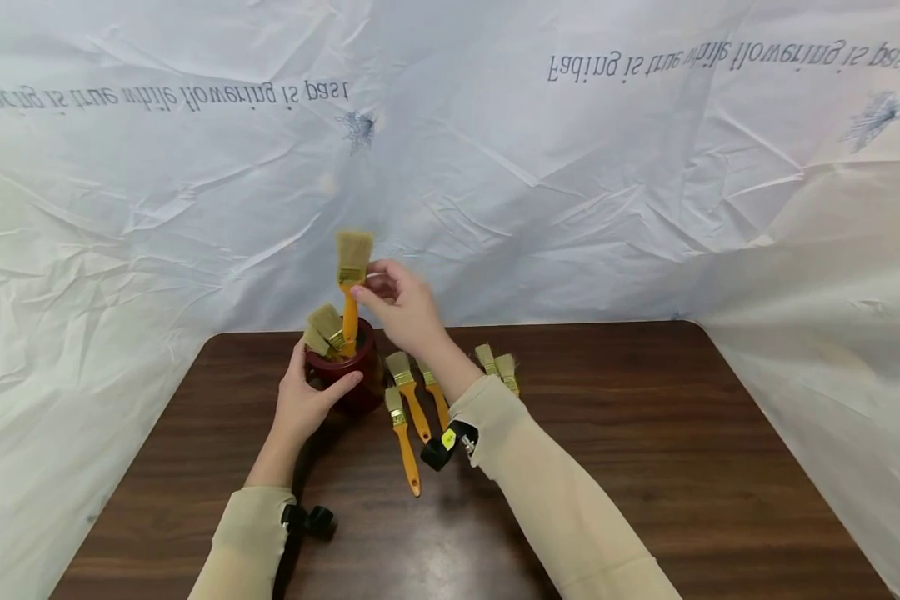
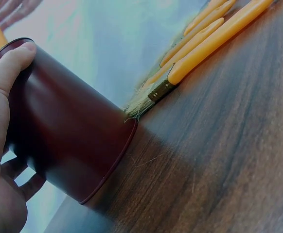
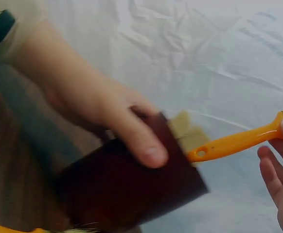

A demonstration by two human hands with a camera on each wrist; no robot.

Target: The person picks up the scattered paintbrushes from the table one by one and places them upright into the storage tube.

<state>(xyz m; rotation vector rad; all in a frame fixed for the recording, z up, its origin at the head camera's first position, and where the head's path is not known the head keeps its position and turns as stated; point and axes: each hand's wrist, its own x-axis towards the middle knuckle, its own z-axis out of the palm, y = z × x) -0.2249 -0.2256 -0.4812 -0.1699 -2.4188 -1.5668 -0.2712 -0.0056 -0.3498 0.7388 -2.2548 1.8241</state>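
A dark red cylindrical pot point(image 1: 362, 385) stands near the back left of the table, and my left hand point(image 1: 300, 404) grips its near side, thumb along the wall by the rim. Bristle ends of other paintbrushes point(image 1: 326, 323) poke out of its mouth. Above it, my right hand point(image 1: 407, 310) pinches a paintbrush point(image 1: 351, 310) near its metal band, bristles up. That brush's yellow handle points down, its end at the pot's mouth. In the right wrist view, the handle's holed tip point(image 3: 202, 152) is at the rim.
To the right of the pot lie several paintbrushes point(image 1: 407, 446) on the brown wooden table point(image 1: 645, 467). Two more bristle heads point(image 1: 507, 367) show beyond my right forearm. A wrinkled white sheet point(image 1: 450, 167) rises behind the table.
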